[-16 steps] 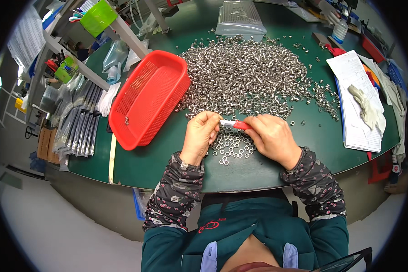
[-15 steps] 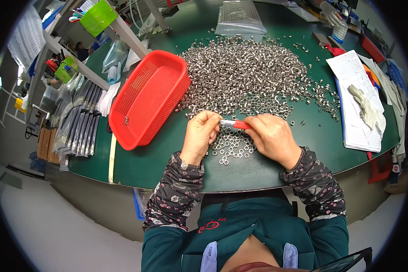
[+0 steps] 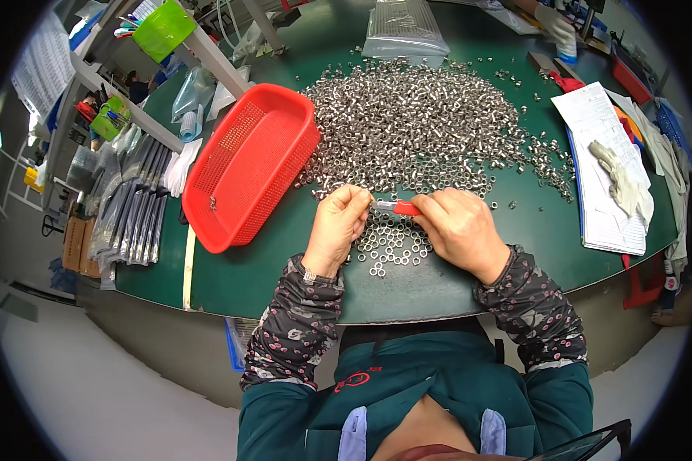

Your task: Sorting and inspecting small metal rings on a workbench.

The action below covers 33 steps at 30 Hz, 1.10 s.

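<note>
Over the near part of the green table, my right hand (image 3: 461, 230) is closed around a red-handled knife (image 3: 404, 208), its short silvery blade pointing left. My left hand (image 3: 335, 223) is closed in a pinch at the blade's tip. What sits between its finger and thumb is mostly hidden, perhaps a small metal ring. Loose metal rings (image 3: 392, 244) lie flat beneath and between both hands. Just beyond them spreads a large heap of short metal sleeves (image 3: 415, 115).
Left of the heap, a red plastic basket (image 3: 242, 184) holds a few small metal pieces. Papers (image 3: 603, 177) with a white glove (image 3: 621, 183) on them lie at right. Bagged rods (image 3: 406, 29) rest at the back. Another person's gloved hand (image 3: 558, 32) shows far right.
My hands keep nearly the same pose, with the knife still against the left fingertips. At the far right, the other person's gloved hand has shifted slightly.
</note>
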### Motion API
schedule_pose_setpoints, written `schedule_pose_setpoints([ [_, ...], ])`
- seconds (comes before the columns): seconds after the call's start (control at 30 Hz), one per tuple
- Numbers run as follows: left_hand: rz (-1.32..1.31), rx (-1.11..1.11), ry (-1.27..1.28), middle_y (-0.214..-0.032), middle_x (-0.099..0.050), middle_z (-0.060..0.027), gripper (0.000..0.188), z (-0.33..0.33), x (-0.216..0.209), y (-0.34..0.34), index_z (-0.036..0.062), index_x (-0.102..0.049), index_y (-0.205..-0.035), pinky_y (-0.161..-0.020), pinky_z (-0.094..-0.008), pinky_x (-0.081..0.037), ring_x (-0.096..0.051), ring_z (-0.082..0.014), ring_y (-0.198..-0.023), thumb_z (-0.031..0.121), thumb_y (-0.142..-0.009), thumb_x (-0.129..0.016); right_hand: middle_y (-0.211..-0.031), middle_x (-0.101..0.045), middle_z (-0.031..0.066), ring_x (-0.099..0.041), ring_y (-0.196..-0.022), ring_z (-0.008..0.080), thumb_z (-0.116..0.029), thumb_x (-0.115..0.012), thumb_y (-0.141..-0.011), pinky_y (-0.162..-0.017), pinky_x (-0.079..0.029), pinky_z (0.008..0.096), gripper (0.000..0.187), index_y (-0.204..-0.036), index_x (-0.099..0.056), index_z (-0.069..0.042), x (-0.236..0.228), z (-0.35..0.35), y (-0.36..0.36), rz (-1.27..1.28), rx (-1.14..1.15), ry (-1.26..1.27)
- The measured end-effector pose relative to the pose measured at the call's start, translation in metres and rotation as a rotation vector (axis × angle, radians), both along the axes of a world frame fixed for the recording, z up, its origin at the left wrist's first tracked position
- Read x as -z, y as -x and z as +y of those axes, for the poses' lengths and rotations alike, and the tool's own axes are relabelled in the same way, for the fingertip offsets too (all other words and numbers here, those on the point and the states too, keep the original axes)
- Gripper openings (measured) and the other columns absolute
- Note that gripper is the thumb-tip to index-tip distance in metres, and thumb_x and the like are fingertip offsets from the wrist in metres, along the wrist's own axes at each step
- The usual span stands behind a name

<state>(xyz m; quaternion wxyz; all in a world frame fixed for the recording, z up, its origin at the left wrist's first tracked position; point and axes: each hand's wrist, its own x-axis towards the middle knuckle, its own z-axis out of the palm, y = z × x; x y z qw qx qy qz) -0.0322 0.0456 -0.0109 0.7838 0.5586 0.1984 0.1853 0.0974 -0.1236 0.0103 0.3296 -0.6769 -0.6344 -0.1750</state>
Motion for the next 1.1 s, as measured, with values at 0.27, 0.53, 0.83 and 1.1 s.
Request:
schedule_pose_setpoints([
  [0.27, 0.013, 0.047, 0.011, -0.064, -0.046, 0.0034, 0.016, 0.003, 0.001, 0.002, 0.0047, -0.058, -0.088, -0.038, -0.0149, -0.028, -0.033, -0.0007, -0.045, 0.018, -0.095, -0.055, -0.069, -0.053, 0.006, -0.055, -0.063, 0.0231, -0.009, -0.069, -0.072, -0.057, -0.044, 0.0353, 0.021, -0.09, -0.061, -0.003, -0.002, -0.001, 0.0, -0.044, 0.001, -0.018],
  [0.53, 0.044, 0.13, 0.064, -0.064, -0.047, 0.0038, 0.016, 0.007, -0.004, 0.005, 0.0059, -0.057, -0.086, -0.038, -0.0149, -0.026, -0.033, -0.0002, -0.045, 0.019, -0.095, -0.056, -0.07, -0.054, 0.004, -0.054, -0.064, 0.0202, -0.011, -0.069, -0.072, -0.056, -0.041, 0.0334, 0.02, -0.089, -0.062, -0.005, -0.002, -0.001, -0.003, -0.148, 0.017, -0.003],
  [0.83, 0.087, 0.227, 0.061, -0.065, -0.049, 0.003, 0.016, 0.011, -0.004, 0.006, 0.0065, -0.057, -0.086, -0.037, -0.0147, -0.026, -0.033, -0.0005, -0.045, 0.019, -0.095, -0.055, -0.068, -0.049, -0.0002, -0.051, -0.064, 0.0141, -0.011, -0.061, -0.071, -0.055, -0.039, 0.0291, 0.015, -0.086, -0.06, -0.006, -0.006, -0.001, -0.008, -0.307, 0.018, -0.071],
  [1.1, 0.084, 0.227, 0.055, -0.066, -0.049, 0.0025, 0.015, 0.008, -0.006, 0.004, 0.0058, -0.057, -0.087, -0.038, -0.0148, -0.027, -0.035, -0.0009, -0.045, 0.019, -0.095, -0.056, -0.071, -0.052, 0.0, -0.051, -0.063, 0.0135, -0.012, -0.062, -0.071, -0.055, -0.04, 0.0283, 0.016, -0.086, -0.06, -0.006, -0.012, -0.002, -0.01, -0.373, 0.008, -0.091],
])
